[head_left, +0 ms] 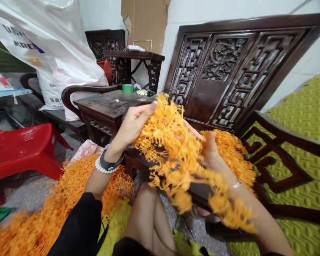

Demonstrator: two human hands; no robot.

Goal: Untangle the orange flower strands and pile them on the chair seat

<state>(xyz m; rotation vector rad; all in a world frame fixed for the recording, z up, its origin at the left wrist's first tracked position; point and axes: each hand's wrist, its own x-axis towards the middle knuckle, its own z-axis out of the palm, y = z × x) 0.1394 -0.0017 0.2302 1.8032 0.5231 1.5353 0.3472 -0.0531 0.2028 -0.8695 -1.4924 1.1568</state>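
A loose clump of orange stringy pieces point(173, 142), like soft plastic strands with frilly ends, is held up between my two hands. My left hand point(134, 122) grips its upper left side, thumb on top and the other fingers partly hidden. From the right, my right hand point(209, 147) holds the clump, with fingers reaching behind it and thumb toward me. Strands trail down over my right forearm, blurred by motion. Just beyond my right hand lies an orange pile point(233, 156) of the same pieces, on the dark wooden seat.
A larger orange heap point(77, 192) spreads at my lower left. Left of it stands a red plastic stool point(24, 149). A dark wooden side table point(101, 103) carries green tape point(127, 88). White sacks point(56, 46) stand behind. A carved chair back point(216, 71) and yellow-green padding point(304, 113) are at right.
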